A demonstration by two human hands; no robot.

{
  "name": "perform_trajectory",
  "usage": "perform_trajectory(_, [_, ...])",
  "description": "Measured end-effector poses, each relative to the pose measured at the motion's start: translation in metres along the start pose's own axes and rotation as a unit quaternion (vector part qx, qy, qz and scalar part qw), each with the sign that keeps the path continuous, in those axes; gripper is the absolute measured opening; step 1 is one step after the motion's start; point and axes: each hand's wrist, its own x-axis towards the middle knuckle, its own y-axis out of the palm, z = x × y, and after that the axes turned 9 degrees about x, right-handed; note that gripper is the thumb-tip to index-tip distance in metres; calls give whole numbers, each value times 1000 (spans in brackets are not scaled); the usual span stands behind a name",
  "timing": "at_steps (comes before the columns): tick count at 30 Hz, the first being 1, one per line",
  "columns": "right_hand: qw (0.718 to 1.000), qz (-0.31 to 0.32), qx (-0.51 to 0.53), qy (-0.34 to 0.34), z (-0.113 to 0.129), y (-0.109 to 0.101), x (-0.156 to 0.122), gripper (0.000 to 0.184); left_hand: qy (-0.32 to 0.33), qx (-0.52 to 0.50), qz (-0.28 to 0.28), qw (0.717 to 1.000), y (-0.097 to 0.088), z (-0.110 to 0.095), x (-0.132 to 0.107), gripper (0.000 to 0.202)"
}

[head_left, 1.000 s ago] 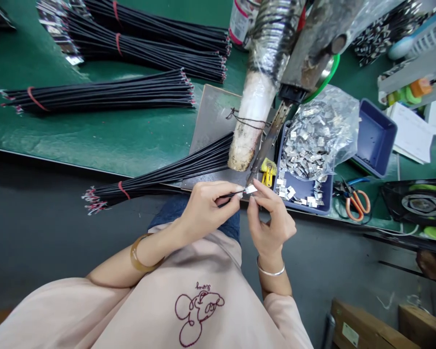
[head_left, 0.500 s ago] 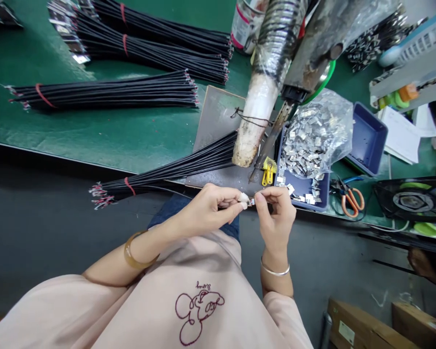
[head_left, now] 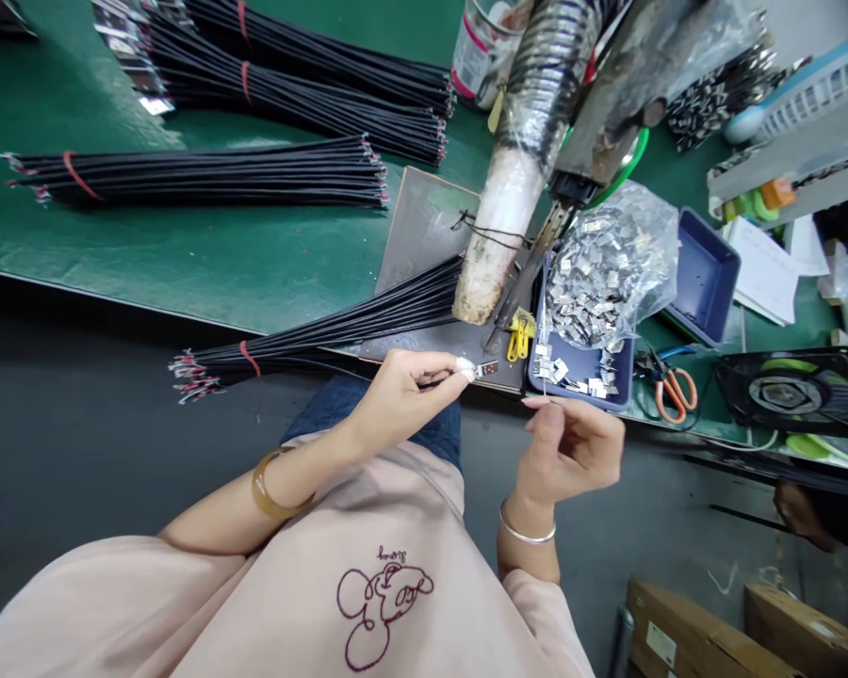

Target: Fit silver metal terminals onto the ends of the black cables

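Holding a metal connector (head_left: pixel 488 370) mid-frame, the left hand (head_left: pixel 408 399) pinches closed; the right hand (head_left: pixel 572 446) (thumb to forefinger) grips a thin wire (head_left: pixel 545 380).

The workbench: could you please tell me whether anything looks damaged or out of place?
Yes, the white tube over the grey board: its lower end is browned and blotchy, perhaps scorched or dirty. Loose metal pieces lie outside the plastic bag, but within the blue tray near the right hand.

Bright light; pale sheen on the green tabletop (head_left: pixel 269 259); deep shadow beneath
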Motion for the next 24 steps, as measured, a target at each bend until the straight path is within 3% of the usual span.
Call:
perform_trajectory(6, [980, 186, -51, -51, 3, 11, 2, 24, -12, -51, 58, 997, -6, -2, 4, 27])
perform_trajectory(11, [972, 232, 1, 28, 1, 15, 2, 9, 12, -16, 78, 997, -5, -4, 1, 24])
perform_trajectory(14, [968, 203, 62, 133, 2, 10, 0, 5, 4, -13, 62, 998, -2, -4, 1, 18])
perform_trajectory(16, [974, 121, 90, 170, 3, 6, -1, 2, -20, -29, 32, 999, 1, -3, 2, 16])
perform_trajectory(18, [982, 27, 115, 148, 3, 4, -1, 5, -44, -42, 5, 998, 2, -2, 4, 15])
perform_trajectory(20, [986, -21, 122, 108, 2, 5, -2, 14, -55, -48, -6, 997, 2, -3, 7, 15])
perform_trajectory(22, [990, -7, 101, 97, 0, 6, -2, 20, -58, -51, -6, 997, 1, -4, 9, 15])
perform_trajectory(24, [990, 51, 77, 104, -2, 9, -4, 19, -56, -54, -3, 997, 0, -6, 11, 15])
